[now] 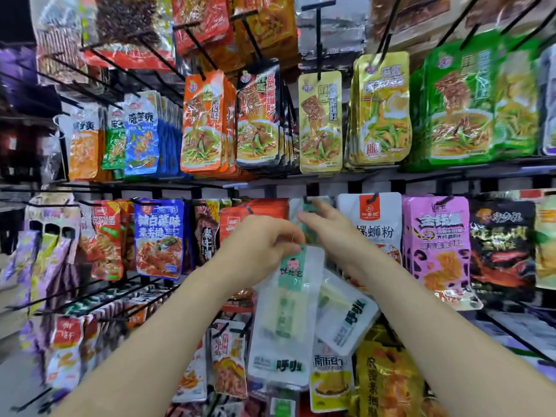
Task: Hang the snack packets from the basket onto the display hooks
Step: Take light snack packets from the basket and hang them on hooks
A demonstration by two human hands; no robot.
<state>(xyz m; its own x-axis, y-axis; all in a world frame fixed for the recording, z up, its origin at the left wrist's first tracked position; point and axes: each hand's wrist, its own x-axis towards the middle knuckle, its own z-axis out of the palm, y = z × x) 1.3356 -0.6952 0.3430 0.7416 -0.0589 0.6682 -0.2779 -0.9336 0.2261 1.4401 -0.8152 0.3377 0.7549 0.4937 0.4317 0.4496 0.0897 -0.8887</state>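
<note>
Two bare forearms reach up from the bottom edge toward a wall of hanging snacks; the left hand [261, 242] is curled, its fingers [288, 236] pinching the top green edge of a white and green snack packet [282, 314], which hangs straight down below the knuckles; a second white packet [346, 317] lies tilted just behind and to the right of it, under the right wrist, and what holds it cannot be told; the right hand [328, 224] is raised a little higher, fingers stretched toward a black display hook [307, 200], too blurred to tell whether they grip anything; beyond, a red packet [240, 218] and a white packet with a red label [370, 218] hang either side of that hook; higher up hangs a yellow packet [320, 121].
</note>
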